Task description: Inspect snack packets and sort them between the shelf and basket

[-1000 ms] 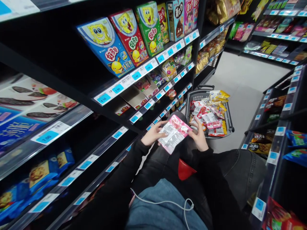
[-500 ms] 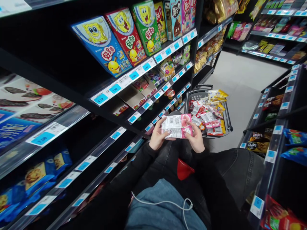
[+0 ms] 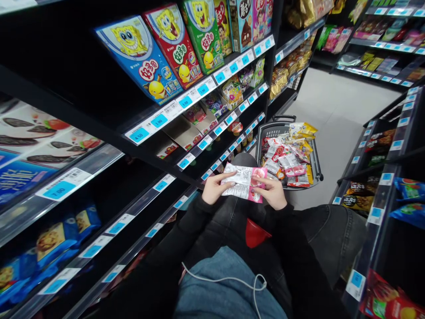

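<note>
The packet (image 3: 241,181), white with a pink right end, is at the centre of the frame, held above the lap. Black shelves (image 3: 99,171) fill the left side, running from the lower left corner to the top centre; a second rack (image 3: 376,217) stands along the right edge. Between them, pale floor (image 3: 327,104) shows at upper right. Dark trousers (image 3: 332,235) spread across the lower middle, with a blue top (image 3: 222,288) at the bottom centre. Right of centre, just beyond the right hand, a grey basket (image 3: 271,132) holds a pile of small bags (image 3: 288,155), mostly red, white and yellow. At the upper left, a blue box (image 3: 142,62), a red box (image 3: 174,46) and a green box (image 3: 204,35) lean back in a row. Blue bags (image 3: 55,241) lie at the lower left, and a red bag (image 3: 387,297) at the lower right. The left hand (image 3: 212,188) is closed in a pinch on the packet's left end, thumb and a finger on its printed face. The right hand (image 3: 272,191) pinches the pink end the same way, thumb below the fingers. A red piece (image 3: 256,233) shows below the packet. A thin white cord (image 3: 229,278) loops over the top, and small blue-and-white tags (image 3: 159,120) line the shelf edges.
</note>
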`<action>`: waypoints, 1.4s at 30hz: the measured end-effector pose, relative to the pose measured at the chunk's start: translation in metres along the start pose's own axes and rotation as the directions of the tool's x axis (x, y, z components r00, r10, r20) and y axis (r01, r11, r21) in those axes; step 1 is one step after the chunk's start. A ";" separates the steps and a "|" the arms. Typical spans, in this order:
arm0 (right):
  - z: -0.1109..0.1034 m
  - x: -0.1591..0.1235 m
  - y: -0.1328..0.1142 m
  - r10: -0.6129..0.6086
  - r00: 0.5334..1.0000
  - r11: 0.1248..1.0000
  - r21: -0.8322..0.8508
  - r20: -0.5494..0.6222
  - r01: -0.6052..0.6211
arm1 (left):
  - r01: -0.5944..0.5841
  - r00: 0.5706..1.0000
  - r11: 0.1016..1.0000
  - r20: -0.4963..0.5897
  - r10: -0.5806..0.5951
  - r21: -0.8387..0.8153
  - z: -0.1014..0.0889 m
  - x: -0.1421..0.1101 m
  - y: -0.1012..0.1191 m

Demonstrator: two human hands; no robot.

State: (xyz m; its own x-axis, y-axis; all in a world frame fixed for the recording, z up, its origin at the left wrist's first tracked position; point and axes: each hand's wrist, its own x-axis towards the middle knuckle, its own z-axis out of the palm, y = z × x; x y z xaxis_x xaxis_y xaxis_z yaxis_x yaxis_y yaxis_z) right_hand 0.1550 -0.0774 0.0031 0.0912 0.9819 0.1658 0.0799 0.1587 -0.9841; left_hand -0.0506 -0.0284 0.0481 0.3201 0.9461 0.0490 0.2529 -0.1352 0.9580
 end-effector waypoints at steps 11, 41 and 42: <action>0.001 -0.001 -0.010 -0.088 0.994 0.981 -0.171 0.060 0.097 | -0.025 1.000 0.984 -0.009 0.027 0.179 -0.006 -0.001 -0.003; 0.041 -0.004 0.027 0.006 0.999 0.978 -0.206 0.049 0.004 | -0.233 0.972 0.727 0.166 0.165 0.646 -0.042 -0.018 -0.057; 0.043 -0.004 0.027 0.035 0.999 0.980 -0.197 0.032 -0.028 | -0.226 0.974 0.739 0.136 0.181 0.635 -0.040 -0.019 -0.057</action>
State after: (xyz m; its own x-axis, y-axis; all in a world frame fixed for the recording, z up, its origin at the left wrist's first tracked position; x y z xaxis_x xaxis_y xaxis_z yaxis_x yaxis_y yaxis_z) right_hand 0.1147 -0.0723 -0.0271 0.0617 0.9897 0.1290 0.2716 0.1077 -0.9564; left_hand -0.1077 -0.0266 0.0040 0.4818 0.8570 0.1829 0.6941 -0.5006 0.5173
